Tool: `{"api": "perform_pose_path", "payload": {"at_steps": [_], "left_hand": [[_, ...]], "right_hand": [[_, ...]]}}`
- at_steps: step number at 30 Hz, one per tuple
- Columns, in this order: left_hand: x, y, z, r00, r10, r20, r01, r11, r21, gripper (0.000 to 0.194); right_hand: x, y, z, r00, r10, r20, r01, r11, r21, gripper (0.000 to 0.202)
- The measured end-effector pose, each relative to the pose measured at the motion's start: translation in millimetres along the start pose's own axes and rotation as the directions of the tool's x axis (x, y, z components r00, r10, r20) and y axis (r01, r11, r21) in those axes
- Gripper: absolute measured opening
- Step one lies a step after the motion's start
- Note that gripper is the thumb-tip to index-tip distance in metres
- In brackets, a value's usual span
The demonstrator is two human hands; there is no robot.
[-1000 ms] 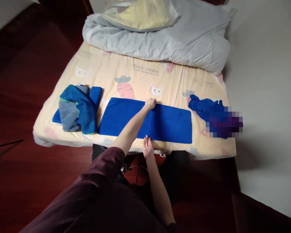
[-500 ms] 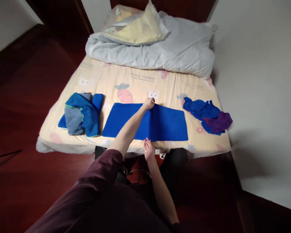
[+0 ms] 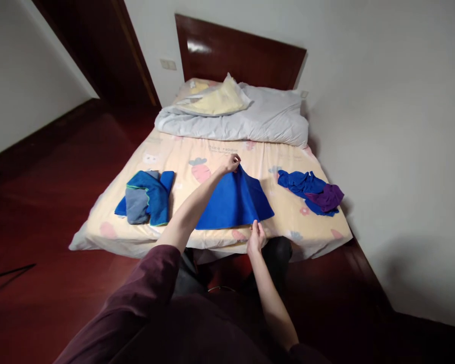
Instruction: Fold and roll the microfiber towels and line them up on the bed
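Left hand (image 3: 231, 163) pinching the far edge of the blue towel (image 3: 233, 202), lifted into a peak mid-bed; right hand (image 3: 256, 238) closed on the near edge by the mattress (image 3: 288, 212) rim. Folded blue pile (image 3: 146, 196) at left, crumpled blue and purple cloths (image 3: 313, 188) at right. Likely to fold crooked if either pinch slips, edges mismatched

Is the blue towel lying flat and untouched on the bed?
No: the left hand lifts the blue towel at its far edge and the right hand pinches its near edge, so it tents up.
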State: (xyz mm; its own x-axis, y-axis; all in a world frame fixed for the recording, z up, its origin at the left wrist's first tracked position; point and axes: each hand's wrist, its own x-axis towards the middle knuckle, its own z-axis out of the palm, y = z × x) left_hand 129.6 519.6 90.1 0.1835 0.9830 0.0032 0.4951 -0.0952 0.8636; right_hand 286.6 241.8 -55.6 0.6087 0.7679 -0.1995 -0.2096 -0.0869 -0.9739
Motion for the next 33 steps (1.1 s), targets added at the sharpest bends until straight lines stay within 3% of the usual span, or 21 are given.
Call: {"api": "perform_pose_path", "payload": {"at_steps": [5, 11, 18, 24, 33], "left_hand": [[-25.4, 29.9, -43.2, 0.991, 0.09, -0.097, -0.105, 0.98, -0.17, 0.009], [-43.9, 68.1, -91.8, 0.931, 0.267, -0.247, -0.295, 0.952, -0.081, 0.018], [-73.1, 105.7, -120.3, 0.847, 0.383, -0.369, -0.448, 0.887, -0.108, 0.036], [-96.9, 114.0, -132.2, 0.829, 0.378, -0.412, -0.478, 0.861, -0.173, 0.046], [-154.0, 98.5, -149.1, 0.867, 0.372, -0.332, -0.449, 0.872, -0.195, 0.057]], "right_hand": [[40.0, -65.7, -13.1, 0.968, -0.248, -0.03, 0.248, 0.969, -0.022, 0.05], [99.4, -163.0, -17.8, 0.872, -0.482, -0.087, 0.486, 0.874, 0.023, 0.055], [124.9, -252.1, -21.4, 0.724, -0.687, 0.054, 0.682, 0.726, 0.086, 0.044], [119.9, -289.5, -28.0, 0.69, -0.71, 0.145, 0.701, 0.704, 0.113, 0.044], [95.3, -303.6, -49.7, 0.745, -0.618, 0.25, 0.611, 0.783, 0.113, 0.044]]}}
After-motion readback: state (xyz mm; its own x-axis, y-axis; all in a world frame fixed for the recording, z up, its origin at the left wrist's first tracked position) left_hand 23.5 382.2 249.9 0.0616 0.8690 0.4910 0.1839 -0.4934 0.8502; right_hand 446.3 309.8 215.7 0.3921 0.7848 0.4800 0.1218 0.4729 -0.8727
